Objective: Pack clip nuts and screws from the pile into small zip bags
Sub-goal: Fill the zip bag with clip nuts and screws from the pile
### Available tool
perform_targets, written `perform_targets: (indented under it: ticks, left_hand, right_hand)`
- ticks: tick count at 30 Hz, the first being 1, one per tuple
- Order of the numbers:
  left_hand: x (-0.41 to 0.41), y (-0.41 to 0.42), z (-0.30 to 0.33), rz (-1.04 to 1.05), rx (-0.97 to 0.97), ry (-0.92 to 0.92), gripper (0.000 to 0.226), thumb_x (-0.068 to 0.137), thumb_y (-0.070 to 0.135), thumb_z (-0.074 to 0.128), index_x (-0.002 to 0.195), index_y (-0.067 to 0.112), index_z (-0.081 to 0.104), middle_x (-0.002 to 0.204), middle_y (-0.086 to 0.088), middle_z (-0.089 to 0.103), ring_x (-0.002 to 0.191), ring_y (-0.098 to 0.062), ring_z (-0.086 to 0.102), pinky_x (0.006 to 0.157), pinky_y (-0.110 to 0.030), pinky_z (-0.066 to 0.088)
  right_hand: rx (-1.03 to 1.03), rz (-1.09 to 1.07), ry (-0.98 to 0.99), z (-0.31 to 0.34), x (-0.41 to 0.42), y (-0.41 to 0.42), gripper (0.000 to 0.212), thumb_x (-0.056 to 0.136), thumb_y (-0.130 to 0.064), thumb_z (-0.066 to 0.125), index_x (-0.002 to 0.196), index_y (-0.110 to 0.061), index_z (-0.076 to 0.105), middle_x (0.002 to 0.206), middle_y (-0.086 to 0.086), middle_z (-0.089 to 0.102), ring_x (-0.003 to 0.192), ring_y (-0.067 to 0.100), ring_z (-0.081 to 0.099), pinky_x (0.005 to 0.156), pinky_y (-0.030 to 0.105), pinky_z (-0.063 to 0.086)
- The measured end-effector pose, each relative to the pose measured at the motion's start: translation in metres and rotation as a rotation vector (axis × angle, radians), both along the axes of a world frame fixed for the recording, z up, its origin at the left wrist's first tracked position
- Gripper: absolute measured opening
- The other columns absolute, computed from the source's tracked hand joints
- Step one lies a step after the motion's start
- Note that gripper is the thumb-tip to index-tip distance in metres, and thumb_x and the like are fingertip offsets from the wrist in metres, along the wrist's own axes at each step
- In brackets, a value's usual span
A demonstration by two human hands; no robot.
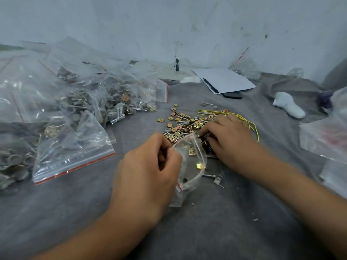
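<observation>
Small zip bag point(189, 162) sits centre, between the hands, on the grey surface point(225, 222). Left hand point(148, 173) pinches the bag's near-left rim, fingers curled, holding the mouth up. Mouth faces up-right, toward the pile point(185, 124); long axis runs from the pile back toward the person. Right hand point(228, 136) rests on the pile's right edge just beside the mouth, fingers curled down over parts; whether it has any gripped cannot be told. Right hand is nearer the pile. Judged next: a short carry leftward into the mouth.

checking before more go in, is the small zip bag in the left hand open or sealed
Open: the small zip bag's mouth gapes toward the pile, held by the left hand.
</observation>
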State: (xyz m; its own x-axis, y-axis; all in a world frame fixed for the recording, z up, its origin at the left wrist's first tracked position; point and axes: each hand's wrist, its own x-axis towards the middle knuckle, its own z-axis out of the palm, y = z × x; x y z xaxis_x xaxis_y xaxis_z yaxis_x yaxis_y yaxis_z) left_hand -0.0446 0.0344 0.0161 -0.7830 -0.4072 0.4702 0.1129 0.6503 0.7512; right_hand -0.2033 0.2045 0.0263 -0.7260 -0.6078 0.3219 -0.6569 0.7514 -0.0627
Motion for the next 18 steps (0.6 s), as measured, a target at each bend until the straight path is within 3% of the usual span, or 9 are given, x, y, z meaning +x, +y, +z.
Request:
perform_targets:
  ticks: [6, 10, 12, 16, 18]
  left_hand:
    - [0.0, -0.001, -0.001, -0.003, -0.043, -0.006, 0.025, 0.085, 0.048, 0.044, 0.075, 0.026, 0.052, 0.064, 0.009, 0.06, 0.056, -0.012, 0.054, 0.049, -0.033, 0.042]
    - [-0.001, -0.001, -0.001, -0.015, -0.043, -0.015, 0.027, 0.084, 0.049, 0.042, 0.076, 0.026, 0.054, 0.064, 0.01, 0.061, 0.056, -0.012, 0.055, 0.048, -0.031, 0.041]
    - [-0.001, -0.001, -0.001, -0.02, -0.044, -0.017, 0.027, 0.084, 0.05, 0.042, 0.076, 0.027, 0.054, 0.065, 0.009, 0.061, 0.055, -0.011, 0.055, 0.047, -0.031, 0.041]
    - [-0.001, -0.002, -0.003, -0.024, -0.047, -0.014, 0.025, 0.084, 0.048, 0.043, 0.076, 0.028, 0.054, 0.065, 0.009, 0.061, 0.055, -0.01, 0.054, 0.047, -0.027, 0.039]
    - [-0.001, -0.002, -0.003, -0.025, -0.059, -0.016, 0.024, 0.085, 0.047, 0.043, 0.075, 0.028, 0.053, 0.064, 0.01, 0.06, 0.054, -0.009, 0.053, 0.047, -0.025, 0.038]
  right_hand:
    - [0.143, -0.134, -0.128, 0.018, 0.007, 0.005, 0.014, 0.099, -0.048, 0.059, 0.108, -0.038, 0.053, 0.124, -0.009, 0.054, 0.129, 0.021, 0.04, 0.108, 0.043, 0.033]
    - [0.207, -0.119, -0.187, 0.027, 0.01, 0.015, 0.024, 0.1, -0.051, 0.058, 0.123, -0.045, 0.058, 0.127, -0.01, 0.047, 0.134, 0.02, 0.035, 0.112, 0.044, 0.027]
    - [0.176, -0.108, -0.18, 0.026, 0.014, 0.02, 0.024, 0.099, -0.049, 0.06, 0.124, -0.047, 0.06, 0.124, -0.012, 0.047, 0.133, 0.018, 0.035, 0.111, 0.043, 0.026]
    - [0.046, -0.105, -0.18, 0.02, 0.015, 0.027, 0.008, 0.095, -0.045, 0.068, 0.103, -0.044, 0.066, 0.118, -0.014, 0.051, 0.13, 0.015, 0.038, 0.108, 0.039, 0.026]
    - [0.007, -0.102, -0.21, 0.017, 0.014, 0.031, 0.011, 0.095, -0.04, 0.069, 0.105, -0.044, 0.066, 0.121, -0.014, 0.052, 0.131, 0.015, 0.038, 0.112, 0.041, 0.025]
